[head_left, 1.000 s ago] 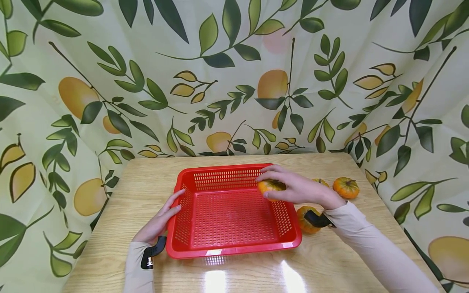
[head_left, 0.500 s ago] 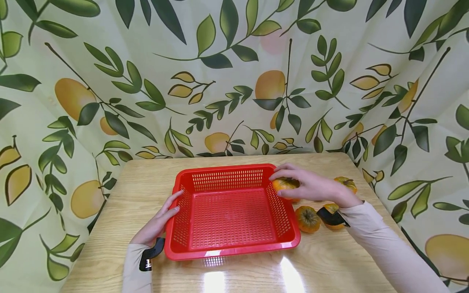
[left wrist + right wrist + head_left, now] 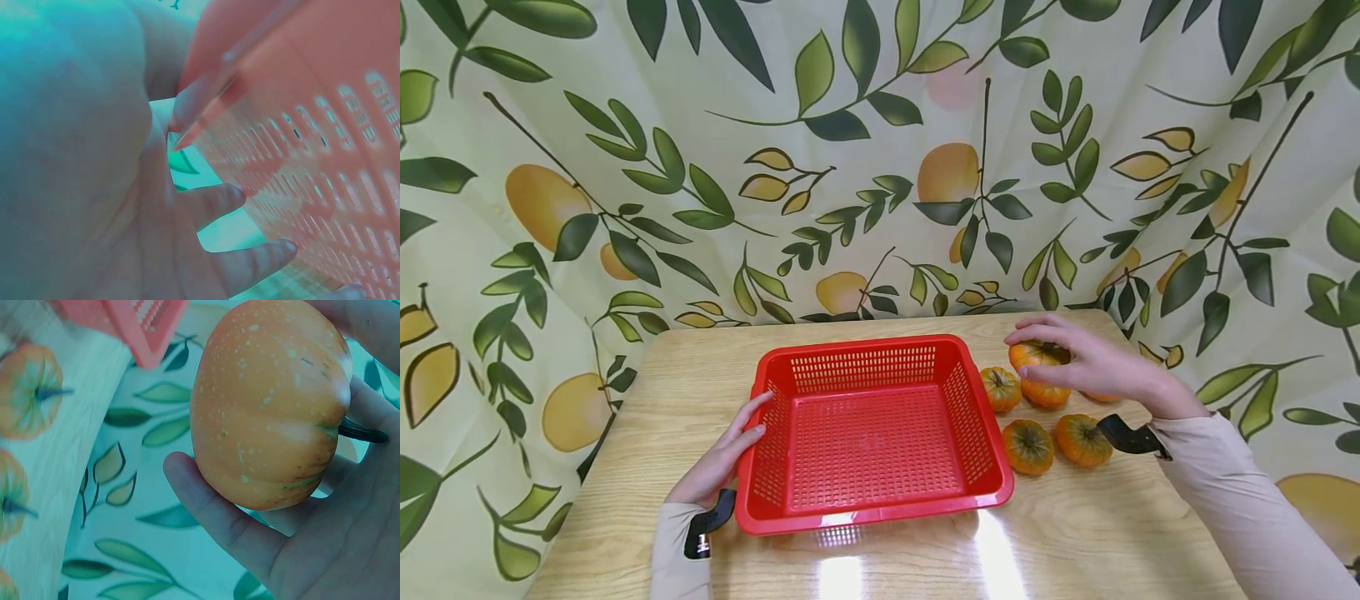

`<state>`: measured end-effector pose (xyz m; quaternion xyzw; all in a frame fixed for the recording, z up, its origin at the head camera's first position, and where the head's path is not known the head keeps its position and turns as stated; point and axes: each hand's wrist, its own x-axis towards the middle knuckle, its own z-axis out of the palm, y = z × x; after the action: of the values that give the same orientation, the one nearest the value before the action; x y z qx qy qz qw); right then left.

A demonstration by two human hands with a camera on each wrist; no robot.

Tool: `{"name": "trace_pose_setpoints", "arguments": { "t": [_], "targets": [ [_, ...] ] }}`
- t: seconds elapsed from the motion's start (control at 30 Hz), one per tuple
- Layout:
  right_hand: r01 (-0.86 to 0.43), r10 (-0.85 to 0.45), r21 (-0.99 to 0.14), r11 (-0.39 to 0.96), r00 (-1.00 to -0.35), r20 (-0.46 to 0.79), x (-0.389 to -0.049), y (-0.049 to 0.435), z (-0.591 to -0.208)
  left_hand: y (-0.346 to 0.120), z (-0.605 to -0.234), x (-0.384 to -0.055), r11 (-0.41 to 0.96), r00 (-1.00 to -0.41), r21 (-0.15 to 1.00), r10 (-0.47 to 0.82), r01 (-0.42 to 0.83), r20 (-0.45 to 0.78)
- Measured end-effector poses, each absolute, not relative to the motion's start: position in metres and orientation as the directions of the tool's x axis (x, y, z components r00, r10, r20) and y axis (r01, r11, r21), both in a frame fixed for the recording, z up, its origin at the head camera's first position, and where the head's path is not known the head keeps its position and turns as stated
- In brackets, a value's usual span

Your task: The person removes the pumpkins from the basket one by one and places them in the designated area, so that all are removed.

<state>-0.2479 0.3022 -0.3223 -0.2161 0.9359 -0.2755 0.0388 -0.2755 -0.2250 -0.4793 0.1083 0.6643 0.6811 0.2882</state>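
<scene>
My right hand holds a small orange pumpkin between thumb and fingers, its stem toward the palm in the right wrist view. In the head view this hand hovers to the right of the red plastic basket, over other small pumpkins. My left hand grips the basket's left rim, with thumb and forefinger over the edge. The left wrist view shows its other fingers outside, along the slotted wall. Nothing lies inside the basket.
Several small pumpkins stand on the wooden table right of the basket: one by its wall, one nearer the front, another beside that. One is mostly hidden behind the right hand. A leaf-patterned cloth hangs around the table.
My right hand has carried the pumpkin rightward, from above the basket's right side to over the other pumpkins, uncovering some of them. My left hand has stayed at the rim.
</scene>
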Motion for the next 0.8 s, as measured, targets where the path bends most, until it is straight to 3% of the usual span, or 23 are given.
{"name": "trace_pose_setpoints", "arguments": {
  "t": [0.17,0.8],
  "targets": [
    [-0.361,-0.388,-0.496,0.79,-0.92,0.051,-0.244,0.317,-0.318,-0.225,-0.48,-0.275,0.054,-0.811,0.968,0.536,-0.244,-0.234],
    [-0.237,-0.267,-0.534,0.812,-0.963,0.021,-0.242,0.367,-0.327,-0.225,-0.48,-0.274,0.054,-0.811,0.97,0.539,-0.237,-0.228]
  ]
}}
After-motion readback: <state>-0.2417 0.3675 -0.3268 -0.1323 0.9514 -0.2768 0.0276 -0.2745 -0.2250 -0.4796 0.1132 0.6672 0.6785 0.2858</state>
